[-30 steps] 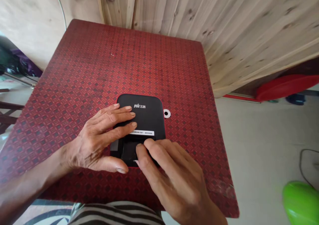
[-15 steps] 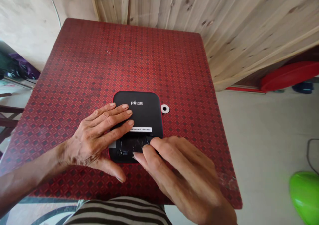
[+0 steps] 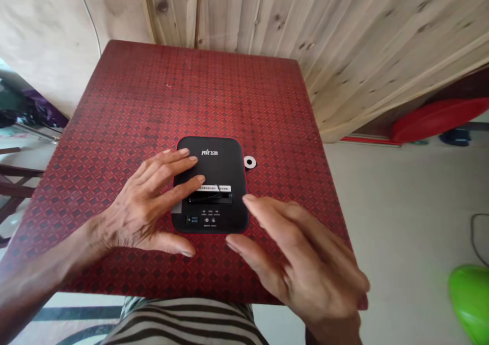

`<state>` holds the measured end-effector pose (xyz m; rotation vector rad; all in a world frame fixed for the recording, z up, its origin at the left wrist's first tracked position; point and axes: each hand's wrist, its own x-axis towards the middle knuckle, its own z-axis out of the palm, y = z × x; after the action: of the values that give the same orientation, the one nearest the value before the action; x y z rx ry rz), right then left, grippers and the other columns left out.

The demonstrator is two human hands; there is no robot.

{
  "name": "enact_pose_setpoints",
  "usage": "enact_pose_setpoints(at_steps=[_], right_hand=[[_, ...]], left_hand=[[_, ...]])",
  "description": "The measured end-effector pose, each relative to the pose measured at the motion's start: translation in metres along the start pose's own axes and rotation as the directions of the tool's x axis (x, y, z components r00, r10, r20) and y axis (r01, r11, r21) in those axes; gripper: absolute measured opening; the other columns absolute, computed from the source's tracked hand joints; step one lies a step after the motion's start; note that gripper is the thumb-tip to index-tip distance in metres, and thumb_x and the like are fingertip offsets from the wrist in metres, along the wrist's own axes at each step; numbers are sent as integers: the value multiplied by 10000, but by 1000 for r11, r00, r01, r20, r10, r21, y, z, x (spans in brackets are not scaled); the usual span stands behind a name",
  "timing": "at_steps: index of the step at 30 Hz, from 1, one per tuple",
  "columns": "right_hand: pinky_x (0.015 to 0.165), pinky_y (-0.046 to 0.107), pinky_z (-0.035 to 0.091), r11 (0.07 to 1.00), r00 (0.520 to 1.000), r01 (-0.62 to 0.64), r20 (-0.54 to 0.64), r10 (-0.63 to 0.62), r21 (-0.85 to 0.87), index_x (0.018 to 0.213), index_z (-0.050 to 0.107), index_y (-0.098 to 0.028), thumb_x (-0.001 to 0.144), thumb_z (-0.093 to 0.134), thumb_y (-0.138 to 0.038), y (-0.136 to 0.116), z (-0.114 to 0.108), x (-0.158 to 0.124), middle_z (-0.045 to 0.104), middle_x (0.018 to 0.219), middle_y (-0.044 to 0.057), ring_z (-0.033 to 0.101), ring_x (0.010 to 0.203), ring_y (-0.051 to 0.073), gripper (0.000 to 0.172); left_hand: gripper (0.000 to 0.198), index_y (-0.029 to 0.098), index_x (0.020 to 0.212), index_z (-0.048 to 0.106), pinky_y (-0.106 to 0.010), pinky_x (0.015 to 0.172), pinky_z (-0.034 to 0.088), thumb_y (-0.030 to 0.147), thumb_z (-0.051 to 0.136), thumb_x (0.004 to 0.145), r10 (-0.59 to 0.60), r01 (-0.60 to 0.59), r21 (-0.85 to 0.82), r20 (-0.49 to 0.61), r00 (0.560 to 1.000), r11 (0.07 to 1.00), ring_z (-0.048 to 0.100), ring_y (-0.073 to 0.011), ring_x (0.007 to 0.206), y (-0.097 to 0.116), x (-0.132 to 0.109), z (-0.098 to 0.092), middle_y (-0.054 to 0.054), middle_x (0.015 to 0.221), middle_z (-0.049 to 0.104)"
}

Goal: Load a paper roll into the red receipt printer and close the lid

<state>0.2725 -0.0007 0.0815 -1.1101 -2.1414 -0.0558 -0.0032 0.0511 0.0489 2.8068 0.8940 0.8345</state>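
A black device with red sides and a white logo, which looks like a small receipt printer [image 3: 225,169], lies flat on the red patterned table. My left hand [image 3: 147,200] rests with spread fingers on its left part, thumb off the near edge. Below a white label strip [image 3: 225,188] runs a dark slot [image 3: 212,198], with a thin black piece across it. Small buttons [image 3: 210,220] and printed marks show near the front. My right hand [image 3: 301,253] hovers at the device's right front corner, thumb and fingers apart, holding nothing.
A white ring-shaped piece with a black centre [image 3: 249,162] sits against the device's right side. The table [image 3: 214,100] meets a wooden plank wall [image 3: 244,14] at the back. A green rounded object [image 3: 469,299] and a red one [image 3: 439,121] are off to the right.
My right hand has let go of a dark flap at the device's front and drawn back to the right, fingers opening. The slot and buttons now show. My left hand stays on the device.
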Motion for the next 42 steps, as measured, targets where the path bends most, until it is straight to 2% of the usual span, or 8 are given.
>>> enact_pose_setpoints(at_steps=[5,9,13,16,23,29,36,42], right_hand=[[730,264,599,931,939,-309,-95,331,194,1260,694,-170,1018,688,-209,11,13,-31,763,980,39,699,754,126,245],[660,248,587,849,867,-465,-66,494,253,1250,683,-206,1055,595,-237,9,30,-49,727,911,17,699,714,127,216],[613,248,572,860,881,-454,-26,472,235,1293,659,-200,1077,534,-264,4,42,-52,691,857,6,654,633,121,257],[611,261,575,897,914,-388,-35,404,214,1297,656,-185,1087,505,-268,3,46,-51,719,934,45,654,649,133,272],[632,264,582,900,914,-364,-92,394,238,1335,671,-168,1047,554,-194,-3,48,-56,739,1065,80,660,720,144,311],[644,271,586,887,908,-368,-99,408,278,1413,645,-148,1047,553,-181,-10,50,-57,710,978,63,632,717,149,378],[719,311,627,917,916,-345,-139,375,201,1501,609,-160,1054,548,-185,-12,52,-61,767,1123,109,698,795,182,452],[753,315,634,913,904,-363,-169,394,188,1479,636,-104,1038,581,-187,-17,51,-64,779,1153,140,739,867,213,452]], left_hand=[[664,140,1445,620,-462,1052,602,636,589,1003,-107,123,58,-222,969,991,678,-316,1272,21,-21,-5,-200,1388,655],[565,185,1429,618,-408,923,636,555,642,1003,-167,197,86,-270,948,977,716,-276,1158,35,-41,10,-162,1320,696],[500,174,1352,643,-408,908,628,529,663,1000,-179,226,114,-324,929,967,713,-273,1145,39,-51,27,-167,1286,703],[476,181,1333,650,-415,911,632,511,681,991,-186,232,117,-314,931,966,711,-279,1155,38,-53,32,-160,1262,706],[516,181,1365,625,-435,887,663,494,717,965,-182,207,61,-277,943,977,708,-303,1185,32,-57,35,-179,1320,668],[493,205,1356,620,-427,859,682,508,702,975,-201,217,28,-283,938,976,723,-283,1144,30,-60,39,-170,1313,678],[418,204,1286,643,-381,838,708,504,675,997,-228,244,40,-231,946,969,754,-244,1055,31,-64,35,-133,1265,698],[351,216,1236,654,-419,822,729,493,623,1023,-279,293,51,-184,942,955,789,-261,998,35,-61,30,-114,1186,733]])
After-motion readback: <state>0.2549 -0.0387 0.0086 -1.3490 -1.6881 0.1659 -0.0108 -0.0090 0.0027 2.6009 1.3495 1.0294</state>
